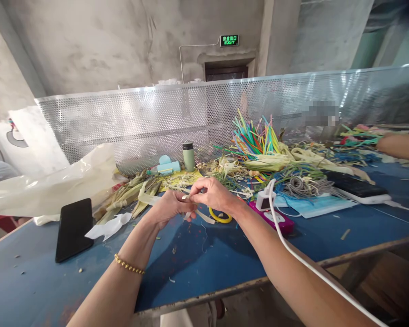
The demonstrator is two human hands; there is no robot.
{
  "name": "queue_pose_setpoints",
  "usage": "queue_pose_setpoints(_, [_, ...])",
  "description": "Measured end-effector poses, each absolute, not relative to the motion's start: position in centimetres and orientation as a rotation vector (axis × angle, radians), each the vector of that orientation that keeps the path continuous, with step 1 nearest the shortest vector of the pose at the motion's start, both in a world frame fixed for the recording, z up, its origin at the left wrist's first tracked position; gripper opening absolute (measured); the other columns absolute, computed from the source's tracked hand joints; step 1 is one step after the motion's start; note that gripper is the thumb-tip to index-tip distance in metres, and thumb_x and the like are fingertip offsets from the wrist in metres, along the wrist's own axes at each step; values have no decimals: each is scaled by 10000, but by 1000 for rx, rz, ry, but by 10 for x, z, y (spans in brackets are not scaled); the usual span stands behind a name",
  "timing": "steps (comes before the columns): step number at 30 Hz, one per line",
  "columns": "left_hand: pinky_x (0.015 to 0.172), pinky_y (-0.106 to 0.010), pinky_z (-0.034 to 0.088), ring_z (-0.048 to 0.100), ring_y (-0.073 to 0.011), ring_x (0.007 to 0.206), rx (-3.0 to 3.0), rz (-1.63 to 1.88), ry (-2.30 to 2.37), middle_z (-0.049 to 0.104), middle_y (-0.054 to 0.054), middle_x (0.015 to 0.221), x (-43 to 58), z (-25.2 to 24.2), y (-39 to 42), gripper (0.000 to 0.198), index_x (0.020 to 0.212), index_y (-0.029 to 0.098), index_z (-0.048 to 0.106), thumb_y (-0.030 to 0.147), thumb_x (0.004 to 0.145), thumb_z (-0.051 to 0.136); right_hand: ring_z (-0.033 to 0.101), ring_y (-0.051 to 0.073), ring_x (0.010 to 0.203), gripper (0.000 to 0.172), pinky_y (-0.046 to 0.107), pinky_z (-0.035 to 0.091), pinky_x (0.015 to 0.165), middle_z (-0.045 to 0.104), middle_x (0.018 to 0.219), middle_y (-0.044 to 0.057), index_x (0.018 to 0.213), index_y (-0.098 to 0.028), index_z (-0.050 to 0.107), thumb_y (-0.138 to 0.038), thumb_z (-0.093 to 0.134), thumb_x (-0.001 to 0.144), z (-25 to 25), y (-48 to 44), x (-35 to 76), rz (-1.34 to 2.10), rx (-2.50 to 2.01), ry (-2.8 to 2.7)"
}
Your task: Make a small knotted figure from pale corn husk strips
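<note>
Bare grey walls close off the room, with a lit green exit sign [229,41] above a dark doorway and a perforated metal screen [132,122] along the far edge of our blue tabletop [187,272]. Near the middle, just above the surface, we have a pale strip [205,217] between our hands. Our left grip [172,208] is closed on it, thumb against fingers, and our right grip [209,194] meets it from the other side, fingertips pinched together at the strip (our own fingers hide just how it is folded there). One end hangs out below the right fingers, beside a yellow ring [221,219] lying on the tabletop.

To our left we have a black phone [75,229], a crumpled white scrap [109,227] and a heap of dry husks [121,200]. Beyond our hands stands a green bottle [188,156]; right of it, coloured stems [255,138] fan up from the litter of fibres. A white charger [266,200] sits by a purple box [279,222], near a blue face mask [316,206]. At far right we see another person's forearm [402,147].
</note>
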State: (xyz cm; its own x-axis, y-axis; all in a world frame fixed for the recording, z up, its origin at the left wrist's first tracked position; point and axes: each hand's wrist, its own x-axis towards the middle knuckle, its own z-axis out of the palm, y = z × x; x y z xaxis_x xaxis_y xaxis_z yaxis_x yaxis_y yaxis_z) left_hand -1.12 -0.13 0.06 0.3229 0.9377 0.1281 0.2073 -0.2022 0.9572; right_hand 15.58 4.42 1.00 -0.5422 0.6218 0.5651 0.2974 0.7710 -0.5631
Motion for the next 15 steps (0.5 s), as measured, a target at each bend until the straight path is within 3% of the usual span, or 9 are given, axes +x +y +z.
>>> queue_pose_setpoints(4, [574,-285,421,556,-137,515,1589,989,1074,679,-41,578,-12,-1,1,84,567,174,705,203,644,686,579,120,709,79,241,419,666,683,754,18,760,-164,739,-185,665,775,8,44,155,661,-574,-2132])
queue_pose_setpoints(8, [609,-286,422,565,-130,543,1529,1129,1008,690,-59,620,-14,-2,7,143,615,147,718,275,677,719,602,136,722,278,256,448,672,707,844,54,1033,-148,719,-317,633,830,11,45,158,700,-699,-1982])
queue_pose_setpoints(15, [653,-287,425,557,-125,573,1521,1253,979,693,-55,651,-14,-1,8,199,668,136,729,333,687,748,544,122,610,239,239,405,589,626,633,22,713,-118,697,-315,605,813,11,47,159,700,-745,-1953])
